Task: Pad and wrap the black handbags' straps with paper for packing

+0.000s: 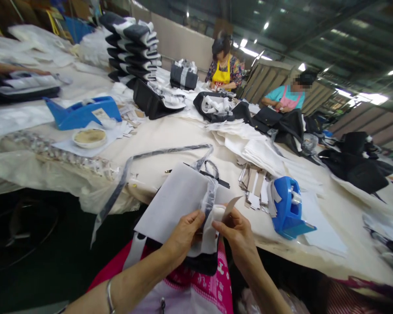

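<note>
My left hand (183, 233) and my right hand (237, 231) are both closed in a pinch on a white paper-wrapped piece (175, 198) held over my lap at the table's front edge. The fingertips meet on a folded white flap with clear plastic film around it. A strip of tape (231, 206) sticks up from my right fingers. A long strap in clear plastic (144, 159) trails from the piece across the table and hangs over the edge at the left.
A blue tape dispenser (288, 207) stands just right of my hands, beside a pile of paper tags (253, 185). Another blue dispenser (81, 112) and a dish (89, 138) sit at the left. Stacked bags (131, 43), black bags and two seated workers (223, 65) fill the far side.
</note>
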Action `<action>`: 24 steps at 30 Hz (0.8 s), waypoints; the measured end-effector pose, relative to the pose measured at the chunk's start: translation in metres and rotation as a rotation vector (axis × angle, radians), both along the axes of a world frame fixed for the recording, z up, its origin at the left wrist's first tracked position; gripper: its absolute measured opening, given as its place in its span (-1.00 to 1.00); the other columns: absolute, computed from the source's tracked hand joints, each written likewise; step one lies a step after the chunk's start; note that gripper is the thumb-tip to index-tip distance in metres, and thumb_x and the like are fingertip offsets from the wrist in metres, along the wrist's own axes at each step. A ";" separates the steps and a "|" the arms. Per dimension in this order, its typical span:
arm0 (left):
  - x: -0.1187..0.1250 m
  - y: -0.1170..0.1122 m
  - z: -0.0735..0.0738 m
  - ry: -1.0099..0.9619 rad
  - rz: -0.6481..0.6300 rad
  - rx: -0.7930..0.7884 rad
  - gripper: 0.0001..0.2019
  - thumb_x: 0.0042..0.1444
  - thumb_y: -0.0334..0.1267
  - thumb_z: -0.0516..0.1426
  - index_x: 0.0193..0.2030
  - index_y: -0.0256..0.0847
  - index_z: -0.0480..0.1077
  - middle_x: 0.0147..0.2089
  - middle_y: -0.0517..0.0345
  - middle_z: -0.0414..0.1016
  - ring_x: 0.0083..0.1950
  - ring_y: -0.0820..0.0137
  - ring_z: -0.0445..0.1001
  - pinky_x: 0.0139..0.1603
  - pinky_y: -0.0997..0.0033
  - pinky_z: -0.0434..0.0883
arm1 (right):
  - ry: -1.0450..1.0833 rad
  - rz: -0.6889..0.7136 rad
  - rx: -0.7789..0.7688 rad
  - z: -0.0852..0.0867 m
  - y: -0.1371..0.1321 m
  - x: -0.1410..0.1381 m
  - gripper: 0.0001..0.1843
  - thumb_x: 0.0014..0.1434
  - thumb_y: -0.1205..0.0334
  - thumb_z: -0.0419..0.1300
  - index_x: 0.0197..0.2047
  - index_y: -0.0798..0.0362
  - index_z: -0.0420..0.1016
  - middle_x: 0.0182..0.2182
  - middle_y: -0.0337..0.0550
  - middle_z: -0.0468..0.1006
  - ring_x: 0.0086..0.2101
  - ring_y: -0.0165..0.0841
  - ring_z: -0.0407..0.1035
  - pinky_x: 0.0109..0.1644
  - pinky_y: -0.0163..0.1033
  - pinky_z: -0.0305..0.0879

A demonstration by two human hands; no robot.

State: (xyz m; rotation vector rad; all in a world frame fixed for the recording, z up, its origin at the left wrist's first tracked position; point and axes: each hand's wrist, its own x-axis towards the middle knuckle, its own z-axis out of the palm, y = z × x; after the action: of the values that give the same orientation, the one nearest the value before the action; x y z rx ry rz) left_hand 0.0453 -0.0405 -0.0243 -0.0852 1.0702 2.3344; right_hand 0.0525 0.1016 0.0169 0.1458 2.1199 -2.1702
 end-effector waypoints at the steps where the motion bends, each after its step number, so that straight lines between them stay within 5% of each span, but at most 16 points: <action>1: 0.000 0.000 0.000 -0.002 0.005 -0.010 -0.51 0.15 0.08 0.19 0.01 -0.31 0.49 -0.32 -0.03 0.56 -0.43 0.40 0.46 -0.41 0.47 0.40 | -0.001 -0.008 0.006 0.000 0.000 0.001 -0.68 -0.02 0.20 0.40 -0.17 0.04 0.49 -0.33 -0.21 0.54 -0.33 -0.31 0.39 -0.23 -0.27 0.32; 10: 0.000 0.004 0.000 -0.008 0.086 0.055 -0.56 0.01 0.05 0.31 -0.15 -0.32 0.56 -0.43 0.10 0.50 -0.48 0.48 0.37 -0.42 0.52 0.32 | 0.026 -0.039 -0.030 0.008 -0.003 0.000 -0.69 -0.09 0.22 0.42 -0.26 0.02 0.46 -0.38 -0.26 0.47 -0.33 -0.33 0.35 -0.22 -0.28 0.29; 19: 0.004 0.002 -0.009 0.092 0.057 -0.016 -0.61 0.18 0.05 0.16 -0.10 -0.27 0.51 -0.38 0.12 0.50 -0.43 0.45 0.37 -0.37 0.50 0.32 | -0.043 -0.071 -0.026 0.002 -0.004 -0.012 -0.67 -0.09 0.19 0.39 -0.21 0.07 0.51 -0.45 -0.25 0.44 -0.48 -0.42 0.18 -0.43 -0.34 0.11; 24: 0.006 0.002 -0.010 0.220 0.045 -0.088 -0.56 -0.02 -0.07 0.35 -0.04 -0.24 0.47 -0.23 0.08 0.54 -0.23 0.30 0.48 -0.21 0.44 0.38 | -0.042 -0.082 -0.029 -0.002 -0.004 -0.011 -0.69 -0.07 0.17 0.38 -0.24 0.09 0.49 -0.49 -0.27 0.40 -0.50 -0.44 0.13 -0.44 -0.34 0.08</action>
State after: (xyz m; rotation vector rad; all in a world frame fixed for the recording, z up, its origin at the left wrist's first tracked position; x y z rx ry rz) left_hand 0.0513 -0.0385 -0.0347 0.1184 1.2904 2.3778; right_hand 0.0412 0.0973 0.0146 0.2779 2.0951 -2.2205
